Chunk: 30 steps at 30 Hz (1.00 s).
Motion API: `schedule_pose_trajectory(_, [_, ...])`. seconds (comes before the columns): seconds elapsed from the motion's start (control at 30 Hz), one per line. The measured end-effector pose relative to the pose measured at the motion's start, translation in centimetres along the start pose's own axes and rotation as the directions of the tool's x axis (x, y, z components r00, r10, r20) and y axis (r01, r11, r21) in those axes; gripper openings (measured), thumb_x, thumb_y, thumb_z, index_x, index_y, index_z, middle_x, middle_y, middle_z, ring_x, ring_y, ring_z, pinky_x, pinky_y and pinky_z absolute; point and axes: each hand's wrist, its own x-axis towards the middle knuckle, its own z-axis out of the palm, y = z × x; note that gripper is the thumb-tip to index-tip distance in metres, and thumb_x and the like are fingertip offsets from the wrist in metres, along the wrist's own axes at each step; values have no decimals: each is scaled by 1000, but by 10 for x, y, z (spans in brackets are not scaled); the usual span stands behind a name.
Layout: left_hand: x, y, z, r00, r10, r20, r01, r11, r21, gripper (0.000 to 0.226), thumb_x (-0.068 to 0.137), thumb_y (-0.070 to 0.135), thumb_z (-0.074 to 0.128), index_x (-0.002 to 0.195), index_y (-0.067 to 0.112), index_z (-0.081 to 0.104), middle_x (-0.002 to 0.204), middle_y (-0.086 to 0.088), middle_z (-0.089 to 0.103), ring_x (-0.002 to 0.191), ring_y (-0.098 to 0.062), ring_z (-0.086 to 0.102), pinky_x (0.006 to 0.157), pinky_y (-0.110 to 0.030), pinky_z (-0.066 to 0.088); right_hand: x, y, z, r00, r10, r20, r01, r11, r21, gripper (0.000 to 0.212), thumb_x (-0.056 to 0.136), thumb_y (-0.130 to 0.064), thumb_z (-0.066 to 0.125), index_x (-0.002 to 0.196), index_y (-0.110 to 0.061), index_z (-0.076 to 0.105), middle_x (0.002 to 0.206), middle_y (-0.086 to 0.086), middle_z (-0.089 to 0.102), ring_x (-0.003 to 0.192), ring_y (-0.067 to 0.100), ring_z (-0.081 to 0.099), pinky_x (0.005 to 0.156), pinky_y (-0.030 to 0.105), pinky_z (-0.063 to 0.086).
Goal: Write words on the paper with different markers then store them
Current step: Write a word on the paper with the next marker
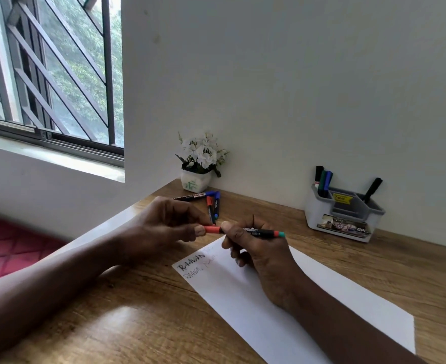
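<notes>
Marker in hand: you are holding it level above the top of the paper, black barrel with a green end pointing right, so both hands can work on it.
Right hand: your fingers are pinching the barrel, steadying it for the cap.
Left hand: thumb and fingers are pinching the red cap at the tip end; whether you are pulling it off or pushing it on, I cannot tell.
Paper: it is lying slantwise on the desk, with two lines of words near its top corner.
Loose markers: three are lying behind your hands by the flower pot, probably waiting their turn.
Holder: it is standing by the wall, already keeping several markers upright.
</notes>
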Motion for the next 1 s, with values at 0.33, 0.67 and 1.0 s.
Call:
schedule_pose_trajectory(0.33, [1,-3,-8,997,-73,19,75,977,-198,32,75,19,88,100,1,78,85,-18,70,76,-24,63,72,-27,57,-2,-12,7,1000,-25,-19,24,998,-55,30,85,-22,79,95,5,72,78,10,78,63,16,63,60,30,50])
schedule_pose_trajectory(0.67, [6,1,-6,988,141,-66,-98,893,439,41,85,57,70,116,31,72,109,13,73,103,-10,69,86,-33,54,-5,-23,8,988,-153,-28,147,976,-160,12,98,-24,62,100,-15,70,82,8,77,66,15,67,56,23,51])
schedule_pose_trajectory(1.0, [4,-1,-19,982,-182,-41,149,634,758,107,64,101,31,152,39,40,158,11,41,142,-12,42,114,-34,35,0,-21,-37,960,-206,-191,137,936,-323,48,90,-49,64,132,-26,66,124,-13,69,109,-1,64,90,19,50])
